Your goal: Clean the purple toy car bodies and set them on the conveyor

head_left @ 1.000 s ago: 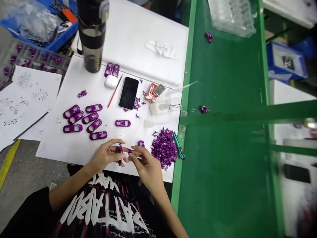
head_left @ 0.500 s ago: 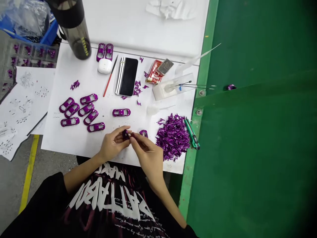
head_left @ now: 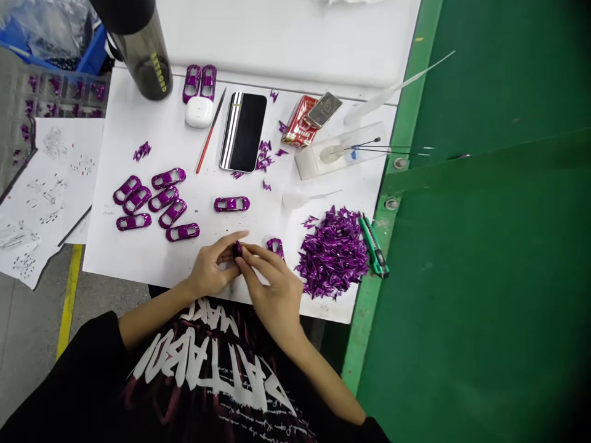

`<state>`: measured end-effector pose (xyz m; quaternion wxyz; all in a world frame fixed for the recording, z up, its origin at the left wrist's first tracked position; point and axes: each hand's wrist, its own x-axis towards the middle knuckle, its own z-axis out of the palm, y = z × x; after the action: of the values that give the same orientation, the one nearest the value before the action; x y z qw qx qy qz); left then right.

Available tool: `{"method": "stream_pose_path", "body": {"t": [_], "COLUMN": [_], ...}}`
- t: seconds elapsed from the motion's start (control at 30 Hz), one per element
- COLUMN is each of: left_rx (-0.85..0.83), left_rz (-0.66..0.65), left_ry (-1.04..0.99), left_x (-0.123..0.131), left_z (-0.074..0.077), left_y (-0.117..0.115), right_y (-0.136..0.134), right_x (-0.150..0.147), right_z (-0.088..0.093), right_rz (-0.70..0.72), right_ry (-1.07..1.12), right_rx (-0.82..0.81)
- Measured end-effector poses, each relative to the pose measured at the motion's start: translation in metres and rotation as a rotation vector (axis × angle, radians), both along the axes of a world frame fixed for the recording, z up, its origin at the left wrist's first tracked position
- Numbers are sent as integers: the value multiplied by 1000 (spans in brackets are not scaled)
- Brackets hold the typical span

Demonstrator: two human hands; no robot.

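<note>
The left hand, its fingers curled with the thumb brought in, grips a glossy purple car-shaped plastic shell on edge between the hands, while the right hand brings bent fingertips against it, though whether these pinch a smaller part cannot be told. The step seems to be close fingertip work on that shell, just left of a heap of jagged purple slivers beside the right hand; the next move likely calls for a steady left grip and light right-hand pressure.
</note>
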<state>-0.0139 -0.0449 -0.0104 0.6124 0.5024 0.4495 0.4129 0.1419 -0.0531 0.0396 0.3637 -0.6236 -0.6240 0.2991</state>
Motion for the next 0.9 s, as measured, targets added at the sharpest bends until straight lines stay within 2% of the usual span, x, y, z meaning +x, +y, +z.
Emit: {"method": "stream_pose_path", "body": {"t": [0.07,0.17,0.23,0.33,0.43,0.47,0.5,0.57,0.6,0.63,0.67,0.77,0.83,0.9], "left_rx": [-17,57,115,126,88,102,137,256,320,371,408,438,434,433], "left_rz": [-106,-218,-221,-185,-147,-126,-99,-11,46,100,142,193,191,181], "left_ry": [-64,-62,-27,-24,23,75,134,261,323,378,428,524,558,596], "left_x": [-6,-12,-14,-13,-9,-7,-5,0,2,5,7,14,17,19], "left_z": [2,0,-3,-6,-5,-4,-3,-2,-2,-2,-3,-7,-10,-13], "left_y": [5,9,9,5,2,0,-1,-3,-4,-5,-6,-9,-11,-13], "right_y": [7,17,19,14,12,16,24,50,68,88,110,164,181,176], "right_x": [10,18,16,12,23,31,41,63,75,86,96,117,125,130], "right_z": [3,6,6,7,20,27,35,45,45,43,37,9,-4,-4], "right_rz": [92,247,255,233,277,229,123,-192,-342,-408,-377,-161,-162,-239], "right_ry": [87,206,212,159,77,28,-34,-185,-253,-309,-321,-278,-274,-248], "right_rx": [-143,-337,-389,-368,-279,-226,-143,103,246,341,364,309,349,429]}}
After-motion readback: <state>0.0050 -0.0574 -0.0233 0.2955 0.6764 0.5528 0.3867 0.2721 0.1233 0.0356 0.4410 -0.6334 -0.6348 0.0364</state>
